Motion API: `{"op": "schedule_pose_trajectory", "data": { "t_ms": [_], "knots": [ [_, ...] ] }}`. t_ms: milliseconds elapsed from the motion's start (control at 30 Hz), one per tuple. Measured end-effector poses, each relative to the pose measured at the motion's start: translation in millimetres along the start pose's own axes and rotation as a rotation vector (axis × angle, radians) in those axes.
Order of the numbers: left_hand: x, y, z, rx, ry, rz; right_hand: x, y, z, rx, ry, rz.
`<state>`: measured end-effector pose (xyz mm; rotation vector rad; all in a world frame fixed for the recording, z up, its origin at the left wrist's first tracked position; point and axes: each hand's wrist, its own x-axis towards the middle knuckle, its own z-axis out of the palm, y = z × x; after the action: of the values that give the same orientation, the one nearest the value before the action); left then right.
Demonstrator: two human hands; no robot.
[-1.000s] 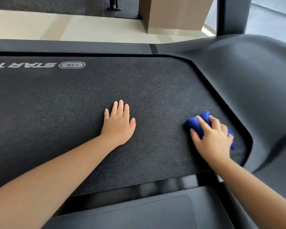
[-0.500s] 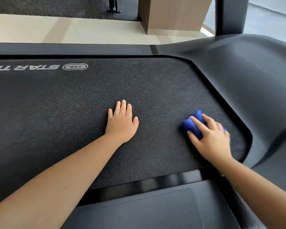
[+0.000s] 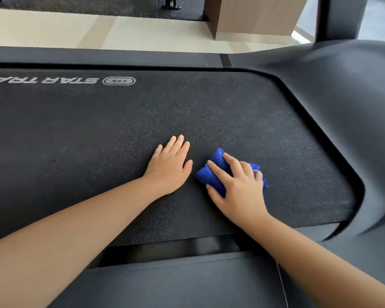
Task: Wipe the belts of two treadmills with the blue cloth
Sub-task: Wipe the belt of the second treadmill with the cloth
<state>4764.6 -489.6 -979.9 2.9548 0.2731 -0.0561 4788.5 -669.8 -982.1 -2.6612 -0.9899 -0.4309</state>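
My left hand (image 3: 168, 167) lies flat and open on the treadmill belt (image 3: 76, 134). Just beside it, my right hand (image 3: 238, 187) presses down, fingers curled over the bunched blue cloth (image 3: 211, 174) on the belt.

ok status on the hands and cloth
Right hand pressing blue cloth on belt. Left hand flat, empty, beside it. Nothing in the way.
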Motion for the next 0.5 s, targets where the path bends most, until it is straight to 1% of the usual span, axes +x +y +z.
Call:
{"op": "schedule_pose_trajectory", "data": {
  "t_ms": [133, 300, 500],
  "knots": [
    [-27.3, -16.3, -1.0, -0.022, 0.001, 0.027, 10.4, -7.7, 7.5, 0.051, 0.006, -0.048],
    [-51.8, -20.2, 1.6, -0.036, 0.014, -0.049, 19.0, -4.0, 13.3, 0.084, -0.032, -0.074],
    [-58.6, -14.7, 5.7, -0.004, 0.069, -0.072, 29.2, -1.5, 15.3, 0.094, -0.068, -0.133]
  ]
}}
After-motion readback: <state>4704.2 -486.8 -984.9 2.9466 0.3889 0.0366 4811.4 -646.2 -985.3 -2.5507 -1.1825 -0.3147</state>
